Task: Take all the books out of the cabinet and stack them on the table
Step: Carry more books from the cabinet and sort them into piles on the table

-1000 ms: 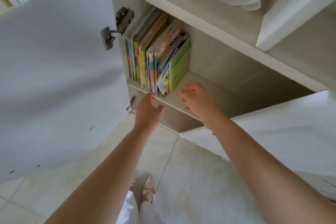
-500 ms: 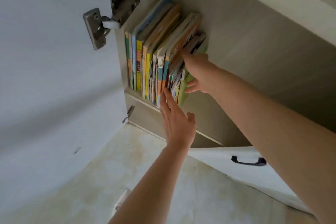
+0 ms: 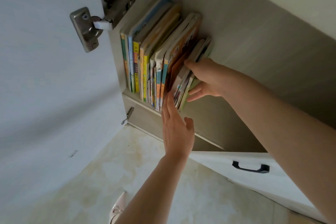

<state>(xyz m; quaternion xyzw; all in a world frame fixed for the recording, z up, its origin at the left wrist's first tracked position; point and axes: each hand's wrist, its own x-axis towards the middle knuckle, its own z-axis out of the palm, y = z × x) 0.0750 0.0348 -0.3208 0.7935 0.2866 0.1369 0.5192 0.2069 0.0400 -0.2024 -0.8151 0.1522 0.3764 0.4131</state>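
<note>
A row of several colourful books (image 3: 145, 63) stands upright on the cabinet shelf (image 3: 138, 101), pressed against the left wall. My right hand (image 3: 205, 80) grips the rightmost few thin books (image 3: 183, 87), thumb on top and fingers under the green cover. My left hand (image 3: 177, 129) is flat with fingers together, its fingertips slid into the gap between those books and the others in the row. The table is not in view.
The open white cabinet door (image 3: 45, 78) hangs at the left on a metal hinge (image 3: 101, 16). A second white door with a black handle (image 3: 251, 168) stands open at the lower right. Pale floor tiles (image 3: 109, 178) and a shoe tip (image 3: 118, 207) lie below.
The view has closed in on the shelf. My right hand now grips the rightmost books and has tipped them away from the row; my left fingertips have pushed into the gap.
</note>
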